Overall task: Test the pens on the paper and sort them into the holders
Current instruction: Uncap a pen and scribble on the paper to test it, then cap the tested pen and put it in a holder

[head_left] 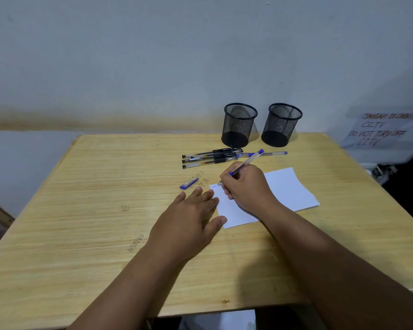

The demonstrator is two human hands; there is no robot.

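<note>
1. Both my forearms are reaching in from the near edge of the wooden table (86,234), the left one on the left side and the right one crossing over the sheet.
2. I am resting my left hand (188,217) flat on the table, fingers straight and relaxed, with the fingertips and thumb touching the left edge of the paper (284,189).
3. I am gripping a blue pen (248,161) in my right hand (244,186), fingers curled round the barrel, its tip touching the top left corner of the paper, where a little blue writing is showing.
4. Its blue cap (188,183) is lying on the table just left of the paper, beyond my left fingertips.
5. Three black pens (211,158) are lying side by side farther back, and another blue pen (272,153) is lying just to their right.
6. Two black mesh holders are standing upright near the wall, the left holder (239,125) and the right holder (281,125) close together; I cannot see any pens sticking out of them.
7. A handwritten notice (382,129) is hanging at the far right.
</note>
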